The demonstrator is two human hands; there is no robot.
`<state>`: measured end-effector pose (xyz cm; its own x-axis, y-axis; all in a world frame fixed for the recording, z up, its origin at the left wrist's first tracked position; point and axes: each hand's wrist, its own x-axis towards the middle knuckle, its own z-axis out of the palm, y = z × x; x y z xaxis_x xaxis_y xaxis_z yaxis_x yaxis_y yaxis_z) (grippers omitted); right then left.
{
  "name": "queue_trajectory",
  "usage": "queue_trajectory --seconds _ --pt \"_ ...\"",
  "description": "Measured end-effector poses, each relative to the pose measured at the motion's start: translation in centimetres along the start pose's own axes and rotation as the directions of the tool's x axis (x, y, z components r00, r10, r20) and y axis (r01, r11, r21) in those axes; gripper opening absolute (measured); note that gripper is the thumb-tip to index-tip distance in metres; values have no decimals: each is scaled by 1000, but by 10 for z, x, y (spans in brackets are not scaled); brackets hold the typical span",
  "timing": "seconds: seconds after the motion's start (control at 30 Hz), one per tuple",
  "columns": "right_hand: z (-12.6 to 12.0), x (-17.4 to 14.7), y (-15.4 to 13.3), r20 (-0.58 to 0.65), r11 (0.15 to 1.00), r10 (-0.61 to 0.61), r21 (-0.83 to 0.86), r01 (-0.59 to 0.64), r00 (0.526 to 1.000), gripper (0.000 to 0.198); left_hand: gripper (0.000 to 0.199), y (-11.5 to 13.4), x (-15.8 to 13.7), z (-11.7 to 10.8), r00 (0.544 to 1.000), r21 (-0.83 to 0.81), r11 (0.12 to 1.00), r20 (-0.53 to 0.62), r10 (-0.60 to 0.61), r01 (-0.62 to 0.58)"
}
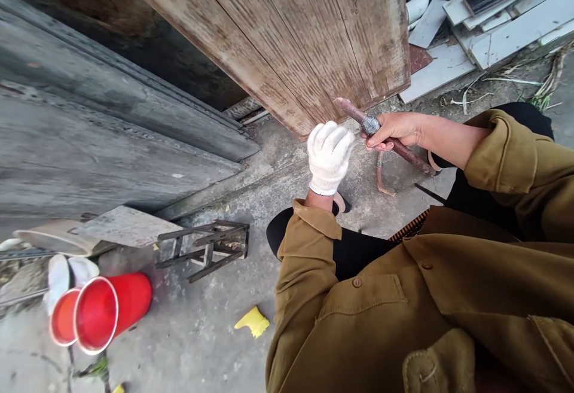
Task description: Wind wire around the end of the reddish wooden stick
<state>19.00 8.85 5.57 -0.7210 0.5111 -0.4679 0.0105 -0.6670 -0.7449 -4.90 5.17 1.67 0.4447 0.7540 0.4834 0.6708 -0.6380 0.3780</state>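
Observation:
My right hand [394, 131], bare, is wrapped round a reddish-brown wooden stick [410, 157]. Thin silvery wire [371, 125] is wound in a tight band about the stick, just beyond my thumb. My left hand [330, 154] wears a white knitted glove and is closed, a little to the left of the wire band. Whatever its fingers may hold is hidden. Below the stick shows a bent brown rod [381, 177]; whether it is joined to the stick I cannot tell.
A wooden plank door [314, 34] stands ahead, beside grey boards [112, 142]. White tiles and planks [506, 28] are piled at upper right. On the concrete floor are a small wooden stool [210, 246], a red bucket [130, 300] and a yellow scrap [253, 321].

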Motion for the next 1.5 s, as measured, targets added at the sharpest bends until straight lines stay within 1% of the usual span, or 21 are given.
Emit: queue_trajectory --seconds 0.07,0.2,0.33,0.4,0.47,0.5,0.57,0.63,0.67,0.7,0.77,0.83,0.9,0.97,1.03,1.13,1.2,1.3,1.37,1.43,1.5 --pt "-2 1 0 0 1000 -22 7 22 1000 42 20 0 0 1 999 -30 999 41 -13 14" --pt "-3 0 -1 -65 997 -54 -60 50 996 43 18 2 1 6 975 -129 973 134 -175 192" --pt "1 -4 -5 -179 970 -155 -215 115 972 36 13 7 3 10 927 -256 891 123 -355 376" --pt "2 -5 -8 -231 943 -215 -301 140 949 34 12 12 4 8 887 -349 816 152 -436 460" --pt "1 -6 -10 -263 918 -267 -362 161 927 34 13 18 5 5 830 -489 671 296 -473 557" --pt "0 -6 -11 -272 908 -293 -381 177 917 35 15 21 5 3 794 -561 562 410 -450 608" --pt "-1 -7 -13 -272 896 -327 -394 205 905 37 25 28 5 -2 719 -650 307 615 -326 695" --pt "-2 -8 -14 -263 898 -333 -380 220 905 38 39 33 4 -5 669 -667 93 714 -206 739" --pt "-3 -8 -14 -258 904 -324 -368 218 910 37 44 36 4 -6 657 -664 27 733 -179 748" --pt "-3 -9 -14 -250 911 -312 -353 214 916 37 48 38 3 -7 647 -658 -9 743 -169 753" --pt "-4 -9 -13 -229 927 -287 -310 209 930 36 51 40 3 -7 630 -639 9 755 -181 769" --pt "-5 -9 -12 -208 947 -253 -253 198 945 35 48 41 2 -3 620 -618 97 746 -243 780" --pt "-6 -8 -11 -195 966 -203 -198 164 959 36 43 40 1 2 646 -617 211 669 -368 758" --pt "-5 -6 -9 -197 980 -150 -162 119 969 38 41 37 -2 8 716 -636 354 503 -484 686" --pt "-5 -4 -8 -210 986 -114 -144 85 971 40 46 33 -4 11 807 -614 540 319 -497 576" --pt "-5 0 -6 -227 989 -93 -135 63 970 42 44 29 -5 9 923 -487 786 148 -356 382" --pt "-6 1 -4 -223 987 -94 -147 62 970 41 38 29 -5 7 957 -389 874 103 -273 291" --pt "-7 2 0 -201 979 -108 -194 68 974 40 38 31 -5 6 962 -320 907 97 -256 274" --pt "-6 3 2 -181 967 -129 -239 83 975 41 41 33 -4 9 947 -382 867 107 -303 320" --pt "-3 3 3 -172 945 -175 -305 117 969 40 47 35 -4 14 910 -522 753 132 -393 401" --pt "0 3 3 -187 904 -241 -400 150 952 37 52 36 -4 21 840 -643 588 171 -514 491"
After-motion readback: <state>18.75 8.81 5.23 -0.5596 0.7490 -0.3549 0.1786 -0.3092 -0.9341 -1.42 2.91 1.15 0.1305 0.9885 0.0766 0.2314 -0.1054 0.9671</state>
